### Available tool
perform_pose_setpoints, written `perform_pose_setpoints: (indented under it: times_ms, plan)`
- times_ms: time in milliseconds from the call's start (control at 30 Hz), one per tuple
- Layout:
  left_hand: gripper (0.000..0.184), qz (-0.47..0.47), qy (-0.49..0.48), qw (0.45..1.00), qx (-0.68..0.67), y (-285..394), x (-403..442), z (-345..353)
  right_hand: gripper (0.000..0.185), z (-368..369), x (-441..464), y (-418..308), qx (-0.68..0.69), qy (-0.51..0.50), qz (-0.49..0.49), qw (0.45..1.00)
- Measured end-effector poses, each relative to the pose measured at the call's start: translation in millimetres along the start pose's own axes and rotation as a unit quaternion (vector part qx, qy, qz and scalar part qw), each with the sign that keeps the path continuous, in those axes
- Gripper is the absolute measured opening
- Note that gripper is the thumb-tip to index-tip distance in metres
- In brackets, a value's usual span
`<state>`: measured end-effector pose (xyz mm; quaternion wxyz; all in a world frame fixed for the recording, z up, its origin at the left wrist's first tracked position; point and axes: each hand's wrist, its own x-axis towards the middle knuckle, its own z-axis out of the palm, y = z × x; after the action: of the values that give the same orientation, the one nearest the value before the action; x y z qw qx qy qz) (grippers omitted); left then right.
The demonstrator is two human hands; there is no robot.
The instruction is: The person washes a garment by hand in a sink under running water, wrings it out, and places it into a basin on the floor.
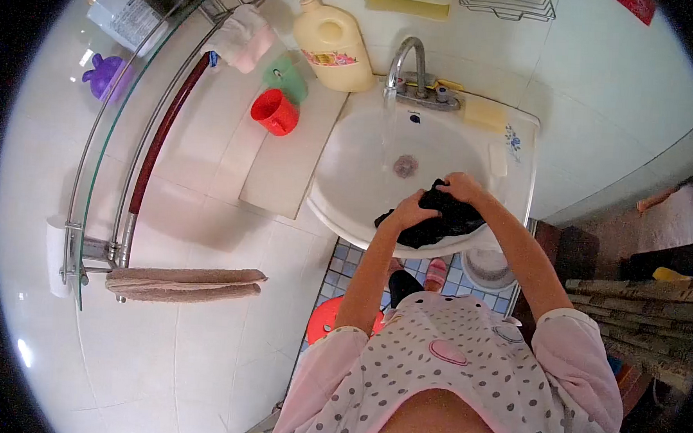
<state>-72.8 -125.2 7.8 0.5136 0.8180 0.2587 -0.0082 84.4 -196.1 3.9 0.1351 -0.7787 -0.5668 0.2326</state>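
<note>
A bunched black cloth (450, 214) lies over the near side of the white washbasin (341, 177), partly inside the bowl. My left hand (416, 211) is closed on its left part, and my right hand (463, 186) grips its upper right part. The metal faucet (411, 63) stands at the back of the basin, with what looks like a thin stream of water falling from it. Below the faucet is the drain (405, 166). The cloth's exact kind cannot be made out.
Left of the basin, a ledge (282, 170) holds a red mug (274, 112), a green cup (287, 78) and a cream pump bottle (332, 47). A brown towel (186, 284) hangs from the wall rack. Under the basin are a white bucket (488, 272) and a red basin (324, 317).
</note>
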Motion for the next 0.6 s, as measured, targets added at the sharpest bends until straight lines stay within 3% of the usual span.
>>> perform_pose_setpoints:
  times_ms: [133,200,300,367,400,467,500,567,600]
  plan:
    - [0.061,-0.013,-0.004,1.000,0.006,-0.5,3.5,0.0,0.046,-5.3,-8.4,-5.3,-0.008,0.048,0.021,0.999]
    - [0.061,-0.018,0.006,1.000,0.011,-1.8,0.0,2.7,0.044,-2.7,-12.3,-9.3,0.051,0.087,0.046,0.994]
    - [0.060,0.035,0.062,0.997,0.027,7.4,-8.6,4.4,0.040,-8.4,-9.1,-5.6,0.048,-0.005,0.006,0.999]
    - [0.055,-0.013,0.168,0.986,-0.014,23.0,-21.4,2.3,0.039,-6.8,-4.0,-2.4,0.033,-0.027,0.012,0.999]
    - [0.055,-0.014,0.169,0.985,-0.013,19.8,-23.9,2.1,0.039,-5.0,-2.1,-1.1,0.018,-0.048,0.019,0.998]
    - [0.054,0.005,0.394,0.918,0.038,9.7,-26.4,2.2,0.038,-1.5,0.2,2.7,0.011,-0.045,0.007,0.999]
    - [0.054,0.006,0.394,0.918,0.040,8.0,-24.7,2.7,0.038,-2.8,0.6,2.1,0.001,-0.041,-0.003,0.999]
    - [0.060,0.034,0.558,0.828,0.049,5.0,-21.9,6.5,0.038,-4.3,-1.0,0.9,0.000,-0.044,-0.002,0.999]
    - [0.060,0.036,0.558,0.828,0.049,3.5,-20.7,5.9,0.037,-6.7,-2.6,-1.2,-0.003,-0.048,-0.001,0.999]
